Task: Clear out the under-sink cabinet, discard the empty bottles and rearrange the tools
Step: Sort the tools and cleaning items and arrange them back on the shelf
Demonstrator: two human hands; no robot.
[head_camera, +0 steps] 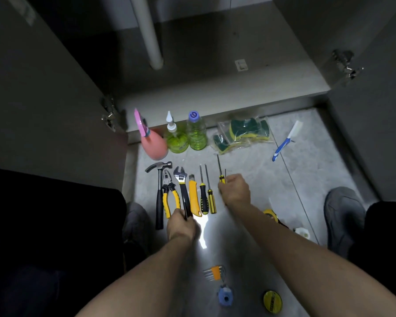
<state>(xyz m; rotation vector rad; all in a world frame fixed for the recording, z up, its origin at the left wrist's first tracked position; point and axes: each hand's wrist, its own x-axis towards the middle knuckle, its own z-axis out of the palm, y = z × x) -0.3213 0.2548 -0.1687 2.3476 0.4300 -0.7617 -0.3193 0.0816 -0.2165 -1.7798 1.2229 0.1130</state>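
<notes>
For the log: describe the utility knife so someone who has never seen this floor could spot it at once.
Start at the open under-sink cabinet and drop to the row of tools laid side by side on the floor in front of it. The utility knife lies fourth from the left, between the adjustable wrench and a screwdriver. It alone has a flat, all-yellow body.
</notes>
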